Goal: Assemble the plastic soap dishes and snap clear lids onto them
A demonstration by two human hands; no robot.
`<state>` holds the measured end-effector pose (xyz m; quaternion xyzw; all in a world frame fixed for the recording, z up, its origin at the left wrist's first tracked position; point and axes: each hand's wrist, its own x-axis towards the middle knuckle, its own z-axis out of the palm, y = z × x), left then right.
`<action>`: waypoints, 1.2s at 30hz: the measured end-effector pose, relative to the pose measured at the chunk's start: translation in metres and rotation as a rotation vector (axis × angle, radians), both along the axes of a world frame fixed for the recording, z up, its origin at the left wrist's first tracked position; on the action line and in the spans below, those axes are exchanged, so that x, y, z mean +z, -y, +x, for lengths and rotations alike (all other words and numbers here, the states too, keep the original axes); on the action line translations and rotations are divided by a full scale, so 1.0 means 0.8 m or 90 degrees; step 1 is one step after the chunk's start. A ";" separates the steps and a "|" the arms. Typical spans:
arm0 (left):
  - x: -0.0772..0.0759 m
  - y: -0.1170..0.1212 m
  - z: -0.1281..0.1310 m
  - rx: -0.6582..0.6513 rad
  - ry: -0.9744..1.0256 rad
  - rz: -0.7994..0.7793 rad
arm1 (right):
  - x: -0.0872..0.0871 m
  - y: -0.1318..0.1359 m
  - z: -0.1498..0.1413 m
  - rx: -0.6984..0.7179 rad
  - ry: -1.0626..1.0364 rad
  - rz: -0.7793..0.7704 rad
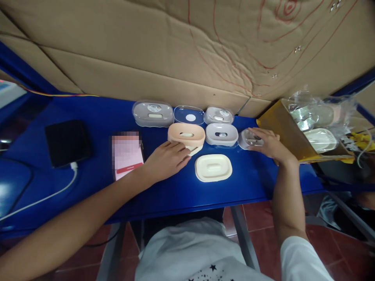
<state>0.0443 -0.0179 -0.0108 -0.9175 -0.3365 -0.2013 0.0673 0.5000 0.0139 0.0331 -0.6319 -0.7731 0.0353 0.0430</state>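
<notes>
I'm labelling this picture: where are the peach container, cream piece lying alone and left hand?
Peach container (195,141), head view, front wall.
Cream piece (213,168), head view, raised middle.
Left hand (168,160), head view, back of hand.

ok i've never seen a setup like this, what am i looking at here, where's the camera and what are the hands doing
There's no machine: these are a person's own bare hands. The single picture comes from a camera worn on their head, looking forward and down at a blue table.

The left hand is at the front of a peach dish. The right hand reaches around a small see-through container near a cardboard box. How firmly either hand grips is hard to tell.

Between them sits a grey dish, with a cream oval piece nearer the person. Farther left lie a pink packet and a black device with a white cable.
</notes>
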 end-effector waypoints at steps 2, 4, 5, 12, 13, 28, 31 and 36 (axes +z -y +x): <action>0.000 0.000 0.000 -0.004 0.001 -0.005 | -0.004 -0.009 -0.013 0.026 -0.026 0.033; 0.000 -0.001 -0.001 -0.011 -0.001 -0.012 | -0.010 -0.016 -0.023 0.030 -0.047 0.082; 0.001 -0.001 -0.001 -0.014 -0.001 -0.014 | -0.012 -0.018 -0.026 0.023 -0.054 0.115; 0.002 0.000 -0.001 -0.018 0.001 -0.017 | -0.006 0.011 -0.035 0.019 -0.177 0.104; 0.002 0.000 -0.001 -0.020 0.002 -0.021 | -0.004 0.016 -0.036 0.037 -0.201 0.047; 0.002 -0.002 -0.003 -0.030 -0.021 -0.032 | -0.004 0.016 -0.032 0.034 -0.102 0.204; 0.000 -0.003 -0.003 -0.026 -0.024 -0.034 | -0.014 0.002 -0.028 0.003 -0.049 0.199; -0.002 -0.003 -0.002 -0.034 -0.023 -0.033 | -0.013 -0.015 -0.072 0.086 -0.072 0.204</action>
